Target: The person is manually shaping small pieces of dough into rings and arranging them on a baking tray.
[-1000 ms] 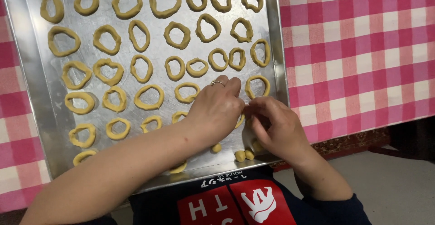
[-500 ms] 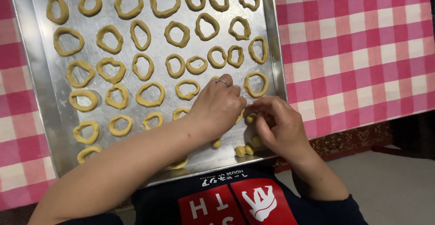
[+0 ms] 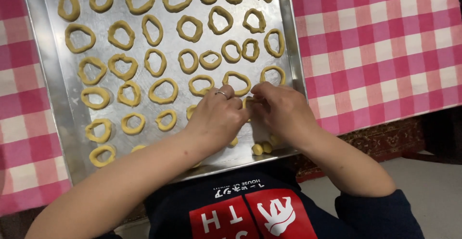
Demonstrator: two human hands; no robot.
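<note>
a small piece of dough [image 3: 248, 103] sits pinched between the two hands at the near right corner of the metal baking tray [image 3: 57, 94], its shape mostly hidden. the left hand [image 3: 219, 116], ringed, closes on it from the left; the right hand [image 3: 281, 114] meets it from the right, fingertips curled shut, both equally near. dough rings [image 3: 163, 90] fill the tray beyond, loose dough lumps [image 3: 262, 147] lie just nearer, on a pink checked counter [image 3: 385, 41].
</note>
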